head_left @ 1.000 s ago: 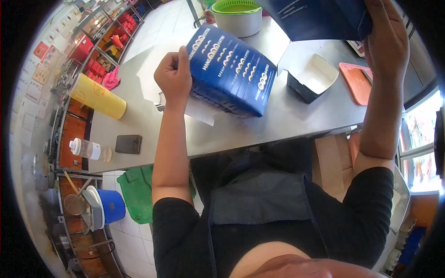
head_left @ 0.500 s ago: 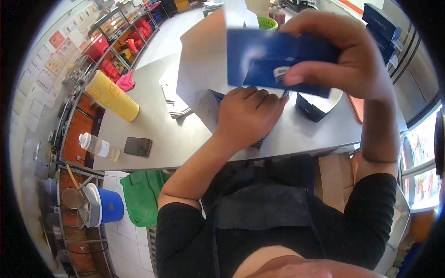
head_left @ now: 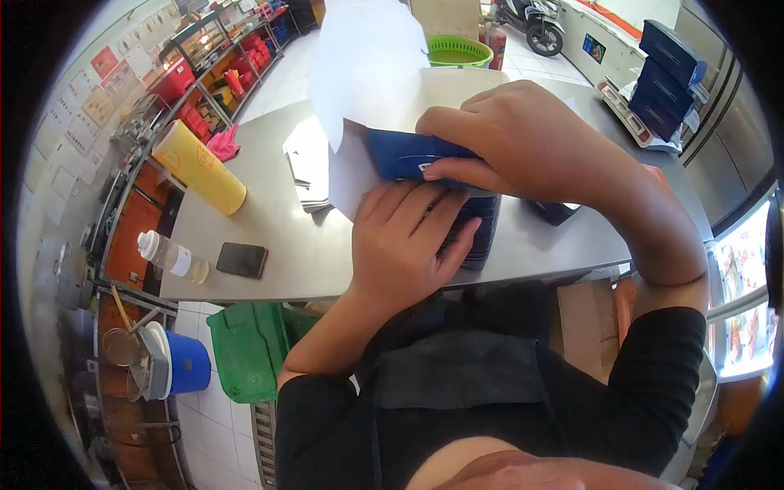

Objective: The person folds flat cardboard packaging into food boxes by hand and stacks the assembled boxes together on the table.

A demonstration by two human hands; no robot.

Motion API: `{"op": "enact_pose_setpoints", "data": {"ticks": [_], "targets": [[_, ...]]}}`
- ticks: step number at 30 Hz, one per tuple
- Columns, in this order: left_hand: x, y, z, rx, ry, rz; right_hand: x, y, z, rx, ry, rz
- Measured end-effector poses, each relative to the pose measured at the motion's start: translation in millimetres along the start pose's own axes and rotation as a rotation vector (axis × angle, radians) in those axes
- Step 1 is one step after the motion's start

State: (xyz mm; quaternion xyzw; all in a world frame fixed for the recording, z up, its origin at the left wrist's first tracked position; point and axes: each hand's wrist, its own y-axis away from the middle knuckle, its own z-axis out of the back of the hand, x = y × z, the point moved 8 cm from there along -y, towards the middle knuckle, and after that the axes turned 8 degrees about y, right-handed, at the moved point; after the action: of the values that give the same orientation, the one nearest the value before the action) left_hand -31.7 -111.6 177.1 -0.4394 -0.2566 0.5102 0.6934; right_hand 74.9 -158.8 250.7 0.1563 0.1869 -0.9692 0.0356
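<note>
A blue cardboard box (head_left: pixel 392 153) with white inner flaps is held over the steel table, partly unfolded. My right hand (head_left: pixel 523 139) pinches its blue panel between thumb and fingers. Just below, my left hand (head_left: pixel 404 233) has its fingers stretched out against the box's lower edge, thumb apart. Under and beside that hand stands a stack of dark folded cardboard (head_left: pixel 483 233), mostly hidden by my fingers. To the right, partly behind my right forearm, is a small dark box (head_left: pixel 555 212).
White folded sheets (head_left: pixel 306 175), a yellow roll (head_left: pixel 200 167), a clear bottle (head_left: pixel 173 257) and a phone (head_left: pixel 242 260) lie or stand on the left of the table. Stacked blue boxes (head_left: pixel 661 90) rest on a scale (head_left: pixel 625 114) at back right. A green basket (head_left: pixel 459 53) stands beyond.
My right hand has come down and left with the blue box, from raised to close above my left hand. The left hand's fingers have gone from curled to stretched out.
</note>
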Motion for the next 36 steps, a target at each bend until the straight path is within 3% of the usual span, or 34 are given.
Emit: {"op": "enact_pose_setpoints", "data": {"ticks": [7, 13, 19, 25, 28, 31, 36], "targets": [[1.0, 3.0, -2.4, -0.054, 0.007, -0.026, 5.3, -1.1, -12.2, 0.055, 0.050, 0.029], [-2.8, 4.0, -4.3, -0.099, -0.058, -0.063, 16.1, 4.9, -7.7, -0.198, 0.068, 0.156], [-0.5, 3.7, -5.7, -0.079, 0.027, 0.023, 17.5, 10.2, -10.4, -0.263, 0.100, 0.114], [7.4, 4.6, -2.1, -0.085, 0.041, 0.073, 21.2, 7.2, -22.2, -0.221, 0.079, 0.024], [8.8, 1.1, 0.9, -0.062, -0.006, 0.114, 12.4, 0.3, -25.7, 0.018, 0.052, -0.063], [19.8, 3.2, -2.2, -0.026, -0.036, 0.147, 13.9, -2.9, -16.1, -0.091, 0.092, 0.058], [30.1, 6.9, -6.2, -0.047, 0.022, 0.189, 7.8, -4.1, -22.8, 0.030, 0.073, 0.052]]}}
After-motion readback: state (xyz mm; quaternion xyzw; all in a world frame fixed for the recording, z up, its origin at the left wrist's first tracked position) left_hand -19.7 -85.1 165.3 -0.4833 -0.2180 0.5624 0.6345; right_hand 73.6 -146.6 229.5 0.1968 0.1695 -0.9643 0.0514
